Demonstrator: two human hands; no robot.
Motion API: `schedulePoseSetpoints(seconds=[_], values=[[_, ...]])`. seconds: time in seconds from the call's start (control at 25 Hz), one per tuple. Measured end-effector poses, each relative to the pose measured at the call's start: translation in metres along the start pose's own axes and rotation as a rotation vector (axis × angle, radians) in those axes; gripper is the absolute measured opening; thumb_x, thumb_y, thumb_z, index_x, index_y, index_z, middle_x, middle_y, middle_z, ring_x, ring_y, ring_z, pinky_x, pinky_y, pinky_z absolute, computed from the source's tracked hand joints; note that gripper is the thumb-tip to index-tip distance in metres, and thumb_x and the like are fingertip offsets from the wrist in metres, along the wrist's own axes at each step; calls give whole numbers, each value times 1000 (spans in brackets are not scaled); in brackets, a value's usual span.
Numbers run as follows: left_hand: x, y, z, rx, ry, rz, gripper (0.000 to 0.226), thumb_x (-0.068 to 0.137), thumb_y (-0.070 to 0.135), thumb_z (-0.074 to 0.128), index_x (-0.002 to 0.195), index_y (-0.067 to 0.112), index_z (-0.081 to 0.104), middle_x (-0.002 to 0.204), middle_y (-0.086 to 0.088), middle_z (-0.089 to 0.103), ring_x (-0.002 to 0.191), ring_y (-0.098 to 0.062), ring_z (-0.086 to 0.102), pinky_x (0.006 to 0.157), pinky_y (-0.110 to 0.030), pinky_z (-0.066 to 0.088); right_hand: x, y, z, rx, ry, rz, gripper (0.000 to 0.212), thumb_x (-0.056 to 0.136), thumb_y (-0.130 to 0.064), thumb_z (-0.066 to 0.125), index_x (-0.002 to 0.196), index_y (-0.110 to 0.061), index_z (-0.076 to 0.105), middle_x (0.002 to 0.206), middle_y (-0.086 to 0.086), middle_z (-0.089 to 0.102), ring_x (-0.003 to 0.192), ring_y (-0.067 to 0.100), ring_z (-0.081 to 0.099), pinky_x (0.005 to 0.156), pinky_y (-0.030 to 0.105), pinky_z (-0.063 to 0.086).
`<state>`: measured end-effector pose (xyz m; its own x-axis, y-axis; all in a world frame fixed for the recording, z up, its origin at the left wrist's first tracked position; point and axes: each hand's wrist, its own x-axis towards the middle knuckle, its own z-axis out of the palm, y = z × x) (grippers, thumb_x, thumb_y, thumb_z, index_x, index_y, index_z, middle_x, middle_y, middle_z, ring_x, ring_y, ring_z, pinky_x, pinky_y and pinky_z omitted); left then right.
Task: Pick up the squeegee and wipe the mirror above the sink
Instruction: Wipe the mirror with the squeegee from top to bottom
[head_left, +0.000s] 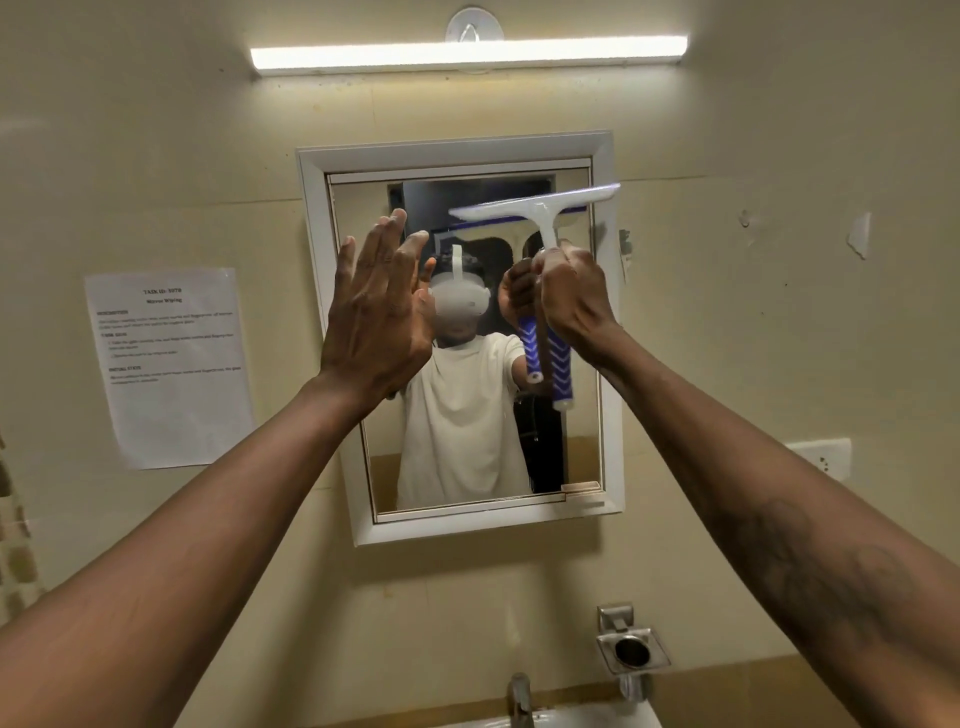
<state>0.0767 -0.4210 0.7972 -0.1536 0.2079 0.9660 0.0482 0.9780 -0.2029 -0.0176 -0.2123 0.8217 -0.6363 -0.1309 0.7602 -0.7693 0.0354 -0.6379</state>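
Two hands raised before the mirror (467, 441). Right hand (574, 299) grips the squeegee (540, 210) by its blue-and-white handle, blade tilted against the glass near the top right corner. Left hand (376, 312) open, fingers spread, at the mirror's left side. Tap (519, 696) below.

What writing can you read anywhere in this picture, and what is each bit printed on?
"TASK ID: 1070", though the digits are uncertain: top line of the paper sheet taped to the wall left of the mirror.
"Mirror Wiping": second line, same sheet.
Bold section headings and body text below: too small and blurred to read.
Squeegee, soap holder, tube light: no readable text.
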Motion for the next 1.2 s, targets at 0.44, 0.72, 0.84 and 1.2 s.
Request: schedulePoseSetpoints(seconds=[0.44,0.72,0.84,1.2], values=[[-11,-26,-17,-16,-12,-13,71,93,18,73,155,12,40,171,-13,28,160,-28,23,131,-53,13,-8,-28,49,259,107,-25,32,112,-29,41,110,-11,67,101,29,69,78,44,65,74,54,59],[-17,-43,-22,-6,-35,-6,72,94,25,74,156,12,39,170,-15,27,161,-29,21,131,-54,12,13,-24,69,103,302,-33,51,111,-42,39,67,-22,57,57,-3,60,43,2,57,48,18,49],[-18,-49,-23,27,-46,-1,76,92,32,77,156,11,39,170,-15,27,161,-30,22,131,-54,13,21,-17,68,67,319,-24,54,112,-41,38,71,-14,62,59,5,63,46,12,61,50,25,51],[-19,-57,-11,48,-36,-5,72,94,30,74,154,11,40,169,-16,31,160,-30,25,131,-55,16,36,4,75,-9,329,-29,64,113,-38,37,70,1,64,54,-1,56,42,1,51,45,13,41]])
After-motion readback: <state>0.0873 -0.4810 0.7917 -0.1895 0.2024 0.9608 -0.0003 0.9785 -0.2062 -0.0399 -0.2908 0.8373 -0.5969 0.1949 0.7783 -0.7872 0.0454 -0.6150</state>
